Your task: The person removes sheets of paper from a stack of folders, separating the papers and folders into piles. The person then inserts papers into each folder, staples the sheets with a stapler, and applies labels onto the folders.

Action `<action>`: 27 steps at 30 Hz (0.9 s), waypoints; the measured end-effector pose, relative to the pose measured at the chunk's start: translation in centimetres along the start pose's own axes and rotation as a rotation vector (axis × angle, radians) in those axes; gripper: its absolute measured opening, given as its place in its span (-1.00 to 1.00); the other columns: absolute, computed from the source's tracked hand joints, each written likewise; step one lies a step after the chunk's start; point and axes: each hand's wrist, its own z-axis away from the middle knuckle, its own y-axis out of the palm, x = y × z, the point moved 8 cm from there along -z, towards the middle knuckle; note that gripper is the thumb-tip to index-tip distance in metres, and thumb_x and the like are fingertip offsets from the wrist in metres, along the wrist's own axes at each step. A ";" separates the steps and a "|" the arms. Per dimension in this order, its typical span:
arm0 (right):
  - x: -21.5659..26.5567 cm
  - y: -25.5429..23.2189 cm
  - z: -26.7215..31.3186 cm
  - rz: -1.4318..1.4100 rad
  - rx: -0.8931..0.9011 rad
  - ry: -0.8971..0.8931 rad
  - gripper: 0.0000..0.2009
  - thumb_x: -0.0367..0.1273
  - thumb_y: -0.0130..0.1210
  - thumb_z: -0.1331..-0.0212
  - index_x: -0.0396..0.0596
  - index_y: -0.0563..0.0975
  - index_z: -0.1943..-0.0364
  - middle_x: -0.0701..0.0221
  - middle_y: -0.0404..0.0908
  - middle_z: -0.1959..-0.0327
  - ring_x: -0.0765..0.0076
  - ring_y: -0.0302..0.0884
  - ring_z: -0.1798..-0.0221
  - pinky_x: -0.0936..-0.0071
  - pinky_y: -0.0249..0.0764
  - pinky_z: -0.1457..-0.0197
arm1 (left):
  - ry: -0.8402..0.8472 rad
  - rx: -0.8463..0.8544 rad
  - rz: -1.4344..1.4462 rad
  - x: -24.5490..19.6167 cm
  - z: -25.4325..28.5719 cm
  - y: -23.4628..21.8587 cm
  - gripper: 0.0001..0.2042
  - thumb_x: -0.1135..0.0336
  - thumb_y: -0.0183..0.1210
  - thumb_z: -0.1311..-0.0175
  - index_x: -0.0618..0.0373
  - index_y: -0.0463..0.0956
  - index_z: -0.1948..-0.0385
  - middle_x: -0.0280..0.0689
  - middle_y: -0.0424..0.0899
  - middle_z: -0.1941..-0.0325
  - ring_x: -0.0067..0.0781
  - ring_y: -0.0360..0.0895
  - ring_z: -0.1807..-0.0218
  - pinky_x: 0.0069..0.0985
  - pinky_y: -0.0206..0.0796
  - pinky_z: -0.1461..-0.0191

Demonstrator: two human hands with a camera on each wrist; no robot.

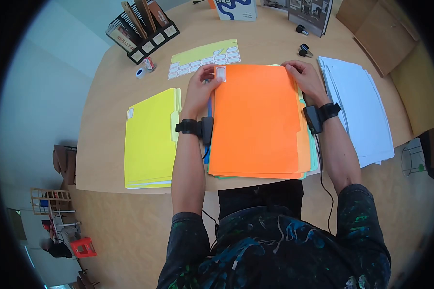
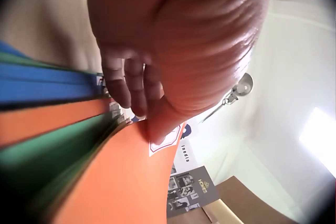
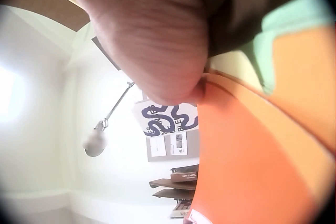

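Note:
An orange file folder with a side tab lies at the front of a stack of colored folders, in front of the person. At its top left corner is a white label. The left hand grips that corner, thumb over the label and fingers behind. At the top right corner the right hand pinches the edge with its thumb in front; its fingers are largely hidden. The left wrist view shows green folders and blue folders in the stack behind the orange one.
Yellow folders lie to the left, white sheets to the right. Beyond are a label sheet, a tape roll, a black file rack, keys and standing books. Cables hang from both wrist cameras.

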 end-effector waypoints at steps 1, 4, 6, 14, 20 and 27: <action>-0.1 -0.2 -0.1 -0.029 -0.025 -0.005 -0.70 -0.28 0.10 -0.37 -0.25 0.64 0.05 0.44 0.69 0.22 0.55 0.53 0.20 0.55 0.44 0.04 | 0.000 -0.001 0.003 0.0 0.1 0.0 -0.55 0.35 0.36 -0.22 0.14 0.48 -0.14 -0.22 0.62 -0.03 -0.54 0.58 0.05 -0.54 0.43 -0.07; -0.1 -0.5 -0.1 -0.101 -0.069 -0.014 -0.68 -0.26 0.07 -0.42 -0.28 0.62 0.04 0.45 0.68 0.22 0.56 0.53 0.19 0.55 0.44 0.04 | -0.164 -0.052 0.322 2.4 0.5 -0.4 -0.65 0.39 0.27 -0.32 0.18 0.43 -0.09 -0.24 0.65 0.00 -0.52 0.61 0.05 -0.54 0.45 -0.09; 0.1 -0.3 0.1 -0.152 -0.061 -0.024 -0.67 -0.24 0.07 -0.44 -0.28 0.62 0.04 0.45 0.68 0.23 0.57 0.52 0.19 0.56 0.44 0.04 | -0.125 -0.098 0.439 3.3 0.3 -1.2 -0.68 0.43 0.20 -0.37 0.22 0.37 -0.10 -0.26 0.67 0.03 -0.53 0.62 0.05 -0.58 0.47 -0.09; 2.3 -0.1 0.3 -0.394 -0.042 -0.044 -0.69 -0.22 0.10 -0.45 -0.24 0.63 0.09 0.52 0.64 0.27 0.66 0.51 0.21 0.64 0.43 0.10 | -0.135 -0.085 0.405 2.7 0.8 -0.8 -0.65 0.43 0.16 -0.40 0.23 0.37 -0.16 -0.27 0.66 0.07 -0.56 0.62 0.09 -0.63 0.49 0.04; 2.5 1.1 0.7 -0.518 0.093 0.025 -0.74 -0.22 0.10 -0.45 -0.17 0.60 0.13 0.59 0.61 0.30 0.76 0.49 0.29 0.71 0.44 0.18 | -0.120 -0.090 0.415 4.0 0.1 -1.1 -0.70 0.36 0.12 -0.45 0.23 0.42 -0.14 -0.29 0.65 0.07 -0.57 0.61 0.11 -0.65 0.48 0.07; 1.8 1.2 0.8 -0.492 0.140 0.109 -0.85 -0.38 0.12 -0.39 -0.21 0.56 0.16 0.60 0.61 0.40 0.77 0.49 0.40 0.75 0.42 0.27 | -0.099 -0.048 0.345 1.7 0.9 0.0 -0.75 0.28 0.11 -0.48 0.25 0.59 0.01 -0.33 0.67 0.10 -0.64 0.55 0.05 -0.62 0.38 -0.07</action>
